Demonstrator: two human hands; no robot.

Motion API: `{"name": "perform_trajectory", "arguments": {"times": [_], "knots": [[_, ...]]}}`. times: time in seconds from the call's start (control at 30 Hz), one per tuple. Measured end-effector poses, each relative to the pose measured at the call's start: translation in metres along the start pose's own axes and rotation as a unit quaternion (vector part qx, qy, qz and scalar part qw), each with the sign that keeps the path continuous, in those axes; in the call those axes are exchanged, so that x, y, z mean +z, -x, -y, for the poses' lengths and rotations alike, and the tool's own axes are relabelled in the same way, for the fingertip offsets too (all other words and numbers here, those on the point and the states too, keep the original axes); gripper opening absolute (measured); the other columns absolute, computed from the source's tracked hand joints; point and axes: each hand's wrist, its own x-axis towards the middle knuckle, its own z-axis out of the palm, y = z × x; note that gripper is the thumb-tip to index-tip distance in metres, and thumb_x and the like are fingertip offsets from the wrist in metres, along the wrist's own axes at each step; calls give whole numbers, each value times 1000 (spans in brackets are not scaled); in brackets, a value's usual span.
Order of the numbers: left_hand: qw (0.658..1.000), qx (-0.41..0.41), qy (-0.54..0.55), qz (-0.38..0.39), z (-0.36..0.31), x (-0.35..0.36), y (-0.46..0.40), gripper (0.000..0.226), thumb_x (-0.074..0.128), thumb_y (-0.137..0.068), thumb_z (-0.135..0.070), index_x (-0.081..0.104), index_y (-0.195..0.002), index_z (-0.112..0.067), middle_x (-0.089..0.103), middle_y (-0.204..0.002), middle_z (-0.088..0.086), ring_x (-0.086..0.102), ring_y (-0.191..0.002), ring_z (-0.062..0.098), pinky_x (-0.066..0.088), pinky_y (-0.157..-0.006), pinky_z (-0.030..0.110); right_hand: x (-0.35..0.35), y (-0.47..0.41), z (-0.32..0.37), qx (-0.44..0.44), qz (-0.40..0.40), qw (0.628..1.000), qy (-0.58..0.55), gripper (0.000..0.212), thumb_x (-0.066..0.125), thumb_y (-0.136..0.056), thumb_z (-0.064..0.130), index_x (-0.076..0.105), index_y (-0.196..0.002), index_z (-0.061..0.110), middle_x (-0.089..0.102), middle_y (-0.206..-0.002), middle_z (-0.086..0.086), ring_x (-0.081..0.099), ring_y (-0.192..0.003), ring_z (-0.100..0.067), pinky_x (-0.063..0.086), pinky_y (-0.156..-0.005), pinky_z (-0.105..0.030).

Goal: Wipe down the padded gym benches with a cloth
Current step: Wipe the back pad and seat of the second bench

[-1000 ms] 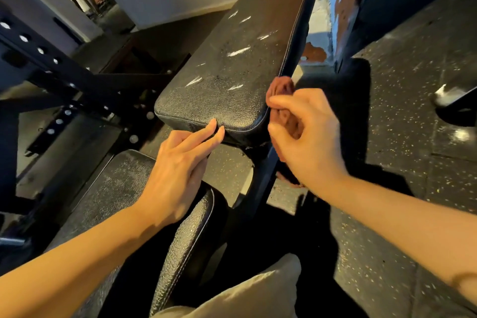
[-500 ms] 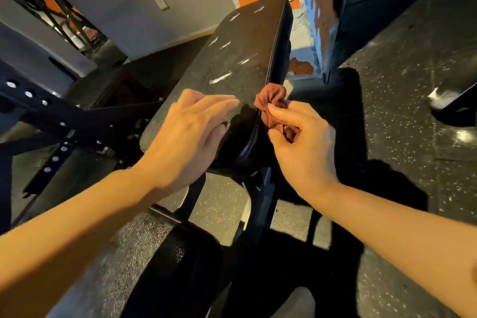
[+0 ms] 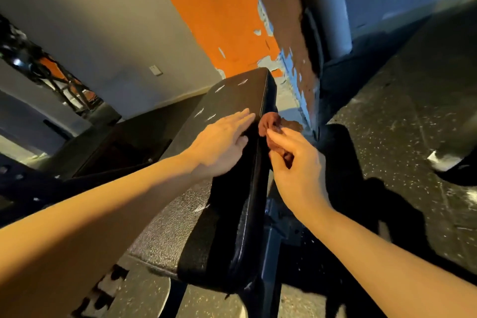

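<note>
A black padded bench pad [image 3: 185,224] runs from the lower centre up toward the far wall, its top grained and scuffed with pale marks. My left hand [image 3: 222,142] lies flat on the pad's top near its right edge, fingers straight. My right hand [image 3: 291,162] grips a reddish-brown cloth [image 3: 269,122] against the pad's right side, just past the stitched edge seam. Most of the cloth is hidden inside my fingers.
The dark metal bench frame [image 3: 271,253] stands under the pad. Speckled rubber floor [image 3: 402,142] spreads to the right. A peeling orange and blue wall corner [image 3: 291,67] rises behind the bench. Dark rack beams [image 3: 31,186] cross the left side.
Both hands have moved farther along the pad toward its far end. My left hand went from the pad's near edge onto its top. The cloth stayed in my right hand at the right side.
</note>
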Motion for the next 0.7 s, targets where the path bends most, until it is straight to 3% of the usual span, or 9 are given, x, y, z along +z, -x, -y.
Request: {"name": "perform_trajectory", "arguments": {"times": [0.1,0.23,0.37,0.47,0.53,0.63,0.7], "knots": [[994,-20,60,90,24,-6,-26,56,39,-104,-14,14,-154,-22,4,-160,-11,0,-149,9,-3,-115,20,1,-23,-13,44,-18,999,1,38,57,-86,-11,71,-114,10,68,-107,0,52,-84,23,36,-76,5],[982,-25,134,132,41,-7,-45,63,46,-101,-26,10,-153,-30,1,-160,-10,-2,-148,8,4,-123,39,16,-54,-15,25,-33,999,-16,37,56,-90,-5,68,-121,12,59,-121,12,56,-108,4,41,-95,-9],[982,15,43,181,41,-19,-50,69,45,-99,-36,5,-153,-26,-1,-159,-13,5,-147,6,-2,-121,33,16,-69,-33,78,18,997,-13,44,54,-89,-8,64,-127,13,62,-124,3,57,-112,-9,37,-86,-4],[980,31,-39,195,36,-30,-54,72,42,-96,-48,5,-155,-29,-1,-159,-16,22,-136,7,-6,-120,29,17,-65,-33,76,17,996,-35,46,54,-89,-9,61,-129,12,53,-125,15,48,-116,1,34,-90,1],[980,35,-47,190,34,-32,-55,74,45,-94,-50,7,-155,-29,1,-159,-17,18,-143,8,-7,-119,29,19,-59,-34,46,15,999,-17,46,54,-88,-11,61,-128,10,51,-129,12,45,-121,2,33,-99,-5],[985,42,-8,167,33,-31,-52,73,50,-95,-45,11,-154,-28,5,-158,-16,11,-140,-7,-8,-119,29,19,-77,-46,49,12,999,1,46,47,-88,-15,64,-125,7,54,-134,3,45,-117,4,31,-98,0],[985,42,4,167,35,-30,-51,73,50,-95,-44,11,-154,-29,5,-158,-17,3,-134,-11,-12,-114,24,28,-103,-51,51,47,998,-5,53,44,-88,-15,59,-133,10,45,-146,3,42,-127,1,32,-109,-13]]}}
